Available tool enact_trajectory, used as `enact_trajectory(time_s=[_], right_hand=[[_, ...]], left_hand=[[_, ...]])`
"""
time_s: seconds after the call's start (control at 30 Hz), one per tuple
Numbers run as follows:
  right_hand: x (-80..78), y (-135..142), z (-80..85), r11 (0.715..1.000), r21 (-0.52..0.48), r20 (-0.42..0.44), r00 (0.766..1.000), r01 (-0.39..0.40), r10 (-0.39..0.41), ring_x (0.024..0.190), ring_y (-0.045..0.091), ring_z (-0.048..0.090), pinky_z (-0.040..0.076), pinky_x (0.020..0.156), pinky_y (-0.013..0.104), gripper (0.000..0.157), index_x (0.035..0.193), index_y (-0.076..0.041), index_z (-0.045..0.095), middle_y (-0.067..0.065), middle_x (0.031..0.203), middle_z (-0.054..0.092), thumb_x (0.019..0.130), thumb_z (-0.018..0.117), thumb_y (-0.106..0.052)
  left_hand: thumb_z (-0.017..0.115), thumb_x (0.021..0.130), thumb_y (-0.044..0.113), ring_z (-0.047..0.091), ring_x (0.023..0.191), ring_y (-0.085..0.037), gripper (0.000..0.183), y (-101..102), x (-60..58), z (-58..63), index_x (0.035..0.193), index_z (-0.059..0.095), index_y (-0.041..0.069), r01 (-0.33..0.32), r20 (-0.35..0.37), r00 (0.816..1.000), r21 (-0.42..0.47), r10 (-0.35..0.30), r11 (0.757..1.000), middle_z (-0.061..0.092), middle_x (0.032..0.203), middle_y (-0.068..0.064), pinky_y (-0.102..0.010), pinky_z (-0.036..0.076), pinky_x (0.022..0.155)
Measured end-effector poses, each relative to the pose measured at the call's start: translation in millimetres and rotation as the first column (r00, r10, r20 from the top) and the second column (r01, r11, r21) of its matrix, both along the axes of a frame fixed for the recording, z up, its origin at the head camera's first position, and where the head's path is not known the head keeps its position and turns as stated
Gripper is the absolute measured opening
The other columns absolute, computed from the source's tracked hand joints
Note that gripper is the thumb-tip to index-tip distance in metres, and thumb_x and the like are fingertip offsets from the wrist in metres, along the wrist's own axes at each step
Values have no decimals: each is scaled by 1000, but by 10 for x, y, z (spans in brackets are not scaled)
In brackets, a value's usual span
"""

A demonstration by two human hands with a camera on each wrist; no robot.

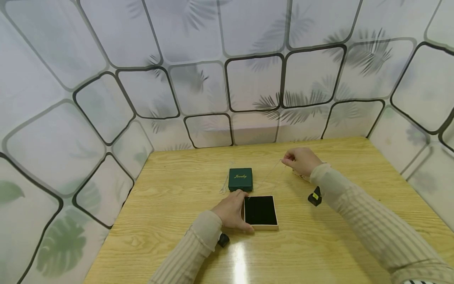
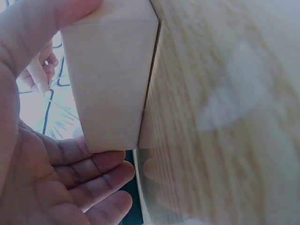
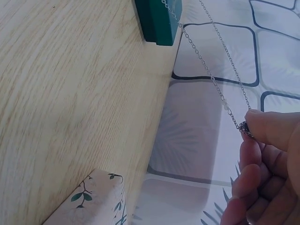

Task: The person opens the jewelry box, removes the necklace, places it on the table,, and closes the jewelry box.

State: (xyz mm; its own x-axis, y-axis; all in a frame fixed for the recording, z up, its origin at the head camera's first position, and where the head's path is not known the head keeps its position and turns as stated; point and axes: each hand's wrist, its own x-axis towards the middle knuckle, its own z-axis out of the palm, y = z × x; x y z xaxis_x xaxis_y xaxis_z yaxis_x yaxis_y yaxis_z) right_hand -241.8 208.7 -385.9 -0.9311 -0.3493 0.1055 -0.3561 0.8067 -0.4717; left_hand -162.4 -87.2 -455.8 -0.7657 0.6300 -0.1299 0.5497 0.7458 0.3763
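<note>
My right hand [image 1: 301, 161] is raised over the far right of the table and pinches a thin silver necklace [image 3: 199, 56] between thumb and fingertips. The chain hangs in two strands toward an uncovered jewelry box [image 1: 261, 227] with pale sides and a black lining. My left hand [image 1: 232, 211] grips this box from its left side, thumb at the near corner and fingers at the far corner, as the left wrist view also shows. Whether the chain's lower end touches the lining is too fine to tell.
Just behind the pale box sits a closed green jewelry box [image 1: 240, 179] with gold lettering. Another silver chain [image 1: 224, 185] lies along its left side. A pale box part with a leaf print [image 3: 93, 201] rests on the table below my right hand. Patterned cloth [image 1: 255, 83] surrounds the table.
</note>
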Motion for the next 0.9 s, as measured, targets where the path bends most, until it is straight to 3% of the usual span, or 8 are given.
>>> enact_trajectory(time_s=[0.17,0.5,0.9], right_hand=[[1,2,-1,1000,-6,4,1000,-1,1,69,17,55,48,67,37,21,94,-5,68,8,84,66,97,60,-24],[-5,-13,16,999,-34,-22,1000,-1,0,62,16,51,44,62,35,17,88,-10,66,1,77,63,97,61,-24],[21,-29,91,999,-45,-29,1000,-9,8,64,17,50,43,61,34,18,92,-10,68,1,78,62,97,60,-26]], left_hand=[[80,62,65,45,117,-16,112,-2,6,1,144,34,4,-2,4,1000,-2,2,1000,45,129,-4,-29,41,99],[80,62,66,46,114,-15,112,2,-1,2,144,35,4,4,-2,1000,-6,-4,1000,45,127,-4,-28,42,98],[78,62,68,47,113,-15,112,11,-10,-10,144,34,5,2,0,1000,-21,-2,1000,45,127,-3,-28,43,97]])
